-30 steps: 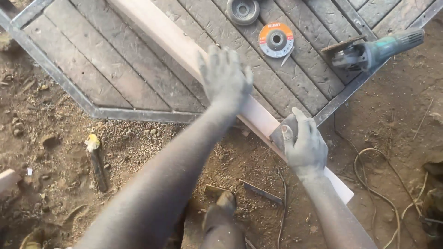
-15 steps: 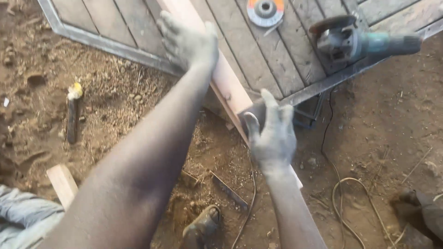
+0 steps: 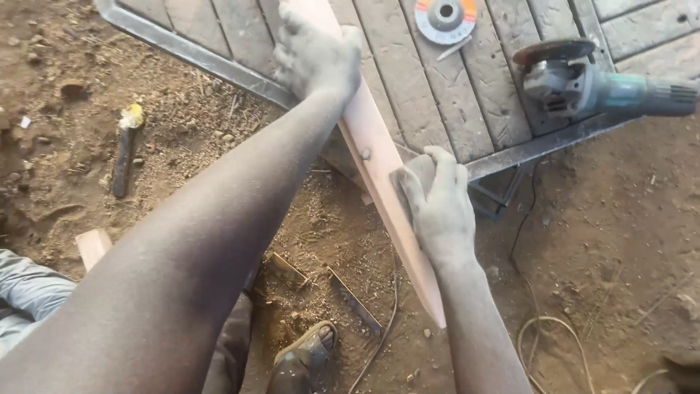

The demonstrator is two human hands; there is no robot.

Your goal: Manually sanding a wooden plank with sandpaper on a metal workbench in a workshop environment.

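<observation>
1. On the wood plank [image 3: 379,157], upper end: my left hand [image 3: 315,55] lies palm-down, fingers spread and curled over the board, pressing it onto the slatted work platform [image 3: 467,95]. Not clamped round it, just bearing down.
2. Lower along the plank, approx. mid-length: my right hand [image 3: 437,208] rests on the board's right edge, fingers together, closed over a small grey pad, prob. sandpaper [image 3: 415,171], held flat against the wood. Can't tell how the thumb sits underneath.
3. Plank runs diagonally: upper end on the platform, lower end sticking out past the platform's metal frame [image 3: 539,146] and hanging over bare dirt [image 3: 620,241]. A small dark spot shows on its face between my two hands.
4. Right of the plank, on the platform: angle grinder [image 3: 583,80], teal body, disc facing the board, well apart from it.
5. Above the grinder, nearer the plank: loose grinding disc [image 3: 445,16] w/ orange label, lying flat; a thin nail-like piece just below it.
6. Left of the plank, on the dirt: hammer-like tool [image 3: 124,149] w/ yellow end, well apart.
7. Below the plank's lower end: my shoe [image 3: 306,354], plus flat metal strips [image 3: 354,299] on the ground.
</observation>
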